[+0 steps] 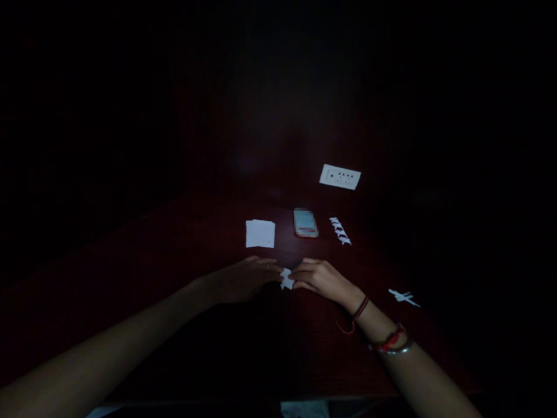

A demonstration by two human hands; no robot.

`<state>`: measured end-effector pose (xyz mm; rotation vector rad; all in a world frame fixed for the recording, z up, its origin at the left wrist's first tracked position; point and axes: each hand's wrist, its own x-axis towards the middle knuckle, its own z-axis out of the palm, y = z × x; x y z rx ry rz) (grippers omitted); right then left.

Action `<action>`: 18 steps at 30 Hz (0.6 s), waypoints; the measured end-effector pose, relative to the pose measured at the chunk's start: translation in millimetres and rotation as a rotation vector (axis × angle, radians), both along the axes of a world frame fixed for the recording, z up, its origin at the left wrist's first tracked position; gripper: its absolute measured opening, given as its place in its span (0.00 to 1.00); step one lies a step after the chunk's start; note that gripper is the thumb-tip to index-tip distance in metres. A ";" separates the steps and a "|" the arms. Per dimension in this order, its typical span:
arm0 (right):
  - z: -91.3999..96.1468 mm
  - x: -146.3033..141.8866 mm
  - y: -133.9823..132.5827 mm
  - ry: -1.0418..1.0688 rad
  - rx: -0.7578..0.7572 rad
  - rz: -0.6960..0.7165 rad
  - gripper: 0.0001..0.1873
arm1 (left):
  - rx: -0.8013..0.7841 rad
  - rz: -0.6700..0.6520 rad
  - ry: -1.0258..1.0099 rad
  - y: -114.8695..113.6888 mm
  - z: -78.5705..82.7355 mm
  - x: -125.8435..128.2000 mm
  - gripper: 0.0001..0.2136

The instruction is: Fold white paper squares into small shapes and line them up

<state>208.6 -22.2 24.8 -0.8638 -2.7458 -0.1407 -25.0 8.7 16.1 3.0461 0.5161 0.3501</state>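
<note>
A small piece of folded white paper (286, 279) with pointed corners lies on the dark red table between my two hands. From the left, my left hand (250, 278), a ring on one finger, grips the paper's edge with its fingertips. My right hand (319, 278) pinches the opposite side, thumb nearest me and fingers on top. Both hands rest low over the tabletop. Shadow hides much of my left fingers. Just beyond my left hand sits a stack of white paper squares (260, 234).
A blurred bluish rectangular object (305, 223) lies behind my right hand. Beside it is a row of folded white paper pieces (340, 231). Thin paper strips (404, 298) lie crossed at the right. A white wall socket (340, 177) is at the back. The surroundings are very dark.
</note>
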 end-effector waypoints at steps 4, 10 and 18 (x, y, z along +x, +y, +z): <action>-0.6 -2.4 -1.8 -0.093 0.135 -0.001 0.15 | -0.041 -0.016 -0.028 -2.5 2.6 0.7 0.26; -2.2 -4.4 -5.2 -0.113 0.126 -0.002 0.12 | -0.057 0.009 -0.024 -2.5 5.5 2.5 0.25; -8.2 -11.2 2.2 0.220 -0.174 -0.091 0.10 | -0.075 0.006 -0.016 -8.8 12.4 3.6 0.23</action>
